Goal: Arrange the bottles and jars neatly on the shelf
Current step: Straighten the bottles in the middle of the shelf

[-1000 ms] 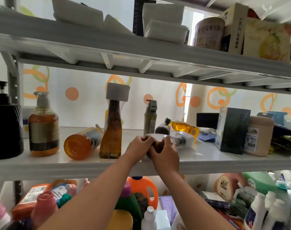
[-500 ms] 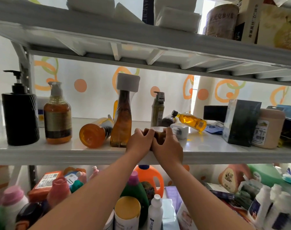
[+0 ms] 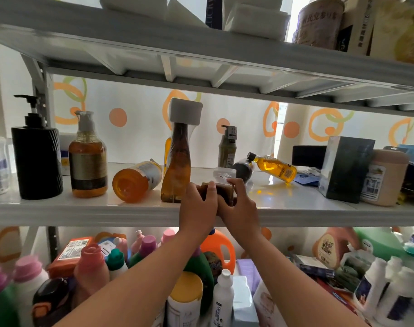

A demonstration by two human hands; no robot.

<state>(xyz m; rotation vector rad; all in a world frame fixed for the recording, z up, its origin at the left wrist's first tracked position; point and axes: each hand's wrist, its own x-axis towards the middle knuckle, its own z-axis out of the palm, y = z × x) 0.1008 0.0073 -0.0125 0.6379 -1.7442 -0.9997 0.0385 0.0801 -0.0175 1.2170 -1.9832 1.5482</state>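
Both hands are up at the front edge of the middle shelf (image 3: 83,208), the left hand (image 3: 197,208) and right hand (image 3: 240,210) closed from either side around a small brown bottle (image 3: 221,188) with a clear cap. It stands just right of the tall amber bottle (image 3: 176,166); an orange bottle (image 3: 136,181) lies on its side further left.

Looks like my home storage corner; white metal shelf rack (image 3: 154,212) crammed w/ toiletries & cleaning stuff; black pump bottle (image 3: 36,159) far left, amber bottles mid shelf, detergent jugs (image 3: 219,247) & misc. bottles below, boxes and a tin (image 3: 319,22) up top; curtain w/ orange circles (image 3: 135,128) behind.
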